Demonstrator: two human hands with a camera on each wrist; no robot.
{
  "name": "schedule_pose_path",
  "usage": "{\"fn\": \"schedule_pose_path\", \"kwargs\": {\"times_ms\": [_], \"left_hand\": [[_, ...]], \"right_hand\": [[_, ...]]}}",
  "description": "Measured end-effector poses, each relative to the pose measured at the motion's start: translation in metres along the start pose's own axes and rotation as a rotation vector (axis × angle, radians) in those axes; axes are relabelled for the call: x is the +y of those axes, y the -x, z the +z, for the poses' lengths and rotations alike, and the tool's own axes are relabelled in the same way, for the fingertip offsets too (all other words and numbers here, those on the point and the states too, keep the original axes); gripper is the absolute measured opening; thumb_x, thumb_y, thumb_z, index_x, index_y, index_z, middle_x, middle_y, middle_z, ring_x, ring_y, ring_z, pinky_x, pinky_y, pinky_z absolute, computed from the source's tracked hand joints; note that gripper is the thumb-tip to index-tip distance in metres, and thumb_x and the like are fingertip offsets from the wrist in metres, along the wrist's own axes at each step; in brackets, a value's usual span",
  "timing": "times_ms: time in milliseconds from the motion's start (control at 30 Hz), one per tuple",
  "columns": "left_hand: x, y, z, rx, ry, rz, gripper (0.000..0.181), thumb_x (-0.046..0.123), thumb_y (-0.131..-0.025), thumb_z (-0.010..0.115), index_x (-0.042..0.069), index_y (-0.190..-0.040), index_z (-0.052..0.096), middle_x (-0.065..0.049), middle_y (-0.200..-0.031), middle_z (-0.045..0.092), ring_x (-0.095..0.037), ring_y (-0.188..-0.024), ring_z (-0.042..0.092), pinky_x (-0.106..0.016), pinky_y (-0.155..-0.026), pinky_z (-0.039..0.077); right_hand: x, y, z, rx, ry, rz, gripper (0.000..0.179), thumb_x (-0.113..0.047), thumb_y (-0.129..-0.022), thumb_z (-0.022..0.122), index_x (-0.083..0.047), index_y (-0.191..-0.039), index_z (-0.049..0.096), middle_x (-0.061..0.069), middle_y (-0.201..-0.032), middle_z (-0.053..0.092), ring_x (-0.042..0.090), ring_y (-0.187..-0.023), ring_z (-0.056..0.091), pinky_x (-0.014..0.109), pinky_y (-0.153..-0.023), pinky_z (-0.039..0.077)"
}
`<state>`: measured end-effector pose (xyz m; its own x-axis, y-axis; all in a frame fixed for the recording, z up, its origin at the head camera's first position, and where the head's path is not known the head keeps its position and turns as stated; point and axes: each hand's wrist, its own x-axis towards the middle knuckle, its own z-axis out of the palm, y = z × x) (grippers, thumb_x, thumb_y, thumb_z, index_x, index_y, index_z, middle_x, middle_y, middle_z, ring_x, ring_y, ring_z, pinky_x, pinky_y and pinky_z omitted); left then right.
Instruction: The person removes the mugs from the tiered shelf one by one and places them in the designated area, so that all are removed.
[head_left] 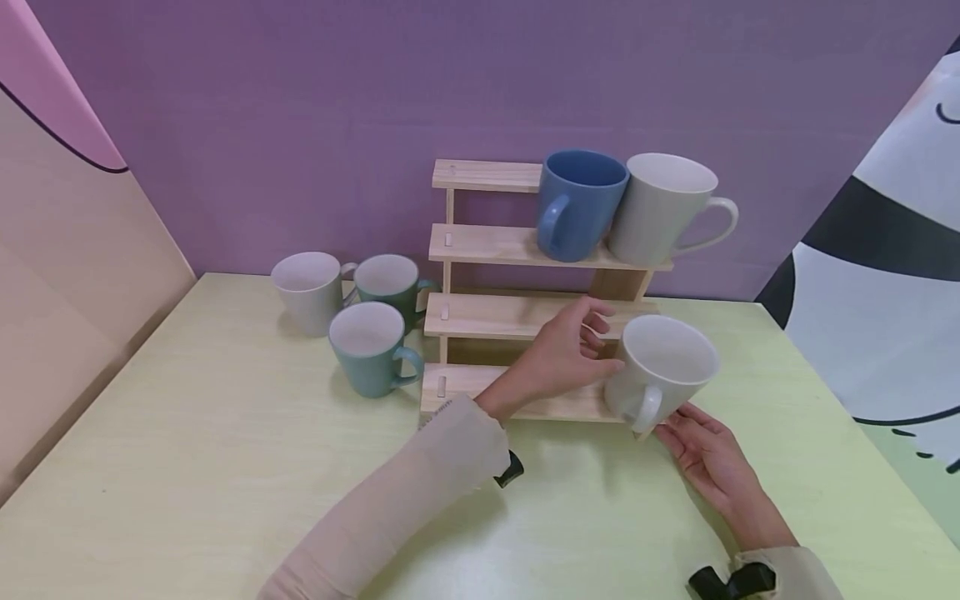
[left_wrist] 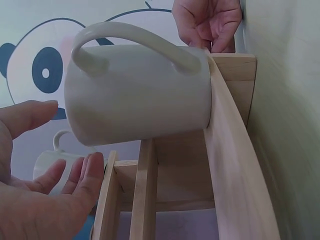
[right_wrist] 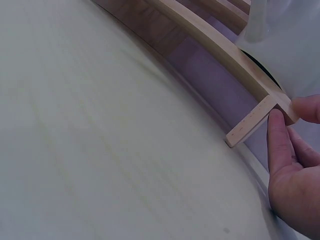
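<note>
A white mug (head_left: 663, 367) stands on the lowest tier of a wooden stepped rack (head_left: 480, 315), at its right end. To the left of this mug is my left hand (head_left: 564, 354); its fingers are spread and apart from the mug in the left wrist view, with nothing between them. My right hand (head_left: 708, 458) pinches the front right corner of the lowest tier, its thumb (right_wrist: 306, 108) near the mug base and a finger (right_wrist: 280, 142) under the board. Higher on the rack, a blue mug (head_left: 573, 208) and another white mug (head_left: 660, 208) stand side by side at the right.
Left of the rack on the pale table (head_left: 187, 467) stand a white mug (head_left: 309, 292), a green mug (head_left: 388, 282) and a teal mug (head_left: 369, 350). The green and teal handles point toward the rack. A purple wall (head_left: 315, 125) rises behind.
</note>
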<state>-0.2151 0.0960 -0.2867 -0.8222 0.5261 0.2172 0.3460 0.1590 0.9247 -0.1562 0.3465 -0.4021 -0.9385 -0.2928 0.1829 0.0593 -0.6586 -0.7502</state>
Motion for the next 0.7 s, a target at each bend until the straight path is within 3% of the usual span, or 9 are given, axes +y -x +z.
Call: {"fn": "schedule_pose_path", "kwargs": {"times_ms": [233,433,700], "left_hand": [[0.0,0.0,0.006,-0.01,-0.043,0.004,0.069,0.014,-0.078,0.078,0.007,-0.137,0.043,-0.01,-0.124,0.052,-0.013,-0.098,0.054,-0.015,-0.082,0.048],[0.0,-0.001,0.013,-0.023,-0.026,0.015,0.079,0.019,-0.075,0.081,0.009,-0.141,0.038,-0.01,-0.132,0.048,-0.015,-0.108,0.053,-0.02,-0.091,0.047],[-0.001,-0.003,0.022,-0.048,0.006,0.016,0.082,0.023,-0.073,0.082,0.014,-0.141,0.037,-0.001,-0.133,0.048,-0.011,-0.114,0.049,-0.025,-0.096,0.043]], "right_hand": [[0.0,0.0,0.0,-0.005,-0.004,-0.001,0.043,0.01,-0.099,0.027,0.0,-0.118,0.065,0.009,-0.118,0.067,0.018,-0.108,0.065,0.028,-0.093,0.051],[-0.002,0.002,0.0,-0.011,-0.002,0.002,0.043,0.008,-0.1,0.027,-0.001,-0.119,0.065,0.008,-0.119,0.067,0.018,-0.109,0.065,0.029,-0.094,0.05],[-0.002,0.002,0.002,0.012,0.031,0.002,0.043,0.007,-0.1,0.029,-0.003,-0.119,0.065,0.006,-0.119,0.067,0.017,-0.109,0.065,0.028,-0.093,0.05]]}}
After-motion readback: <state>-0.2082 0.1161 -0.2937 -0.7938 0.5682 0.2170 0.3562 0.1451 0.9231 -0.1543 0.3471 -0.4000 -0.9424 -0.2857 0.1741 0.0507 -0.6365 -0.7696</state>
